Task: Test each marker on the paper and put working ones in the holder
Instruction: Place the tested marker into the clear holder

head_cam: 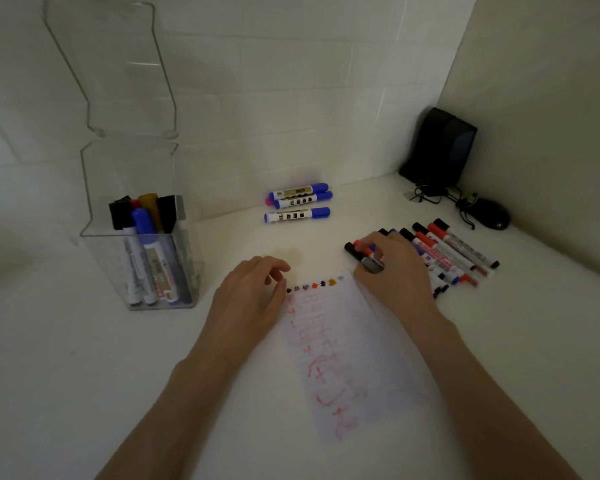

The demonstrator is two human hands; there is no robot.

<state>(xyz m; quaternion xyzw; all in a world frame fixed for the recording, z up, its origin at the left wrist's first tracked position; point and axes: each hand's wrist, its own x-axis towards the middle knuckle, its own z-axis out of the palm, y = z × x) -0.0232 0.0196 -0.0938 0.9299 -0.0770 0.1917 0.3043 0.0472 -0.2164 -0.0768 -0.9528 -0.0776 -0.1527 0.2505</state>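
A lined sheet of paper (347,355) with red writing and a row of small ink dabs along its top edge lies in front of me. My left hand (253,296) rests at the paper's upper left corner, fingers loosely curled, holding nothing. My right hand (392,268) is at the left end of a pile of markers (454,254) and its fingers curl round a black-capped marker (355,251). A clear plastic holder (142,268) with a raised lid stands at the left with several markers upright in it.
Three blue-capped markers (298,202) lie near the tiled back wall. A black speaker (437,147), tangled cables (430,194) and a dark mouse (492,213) sit in the right corner. A side wall closes the right.
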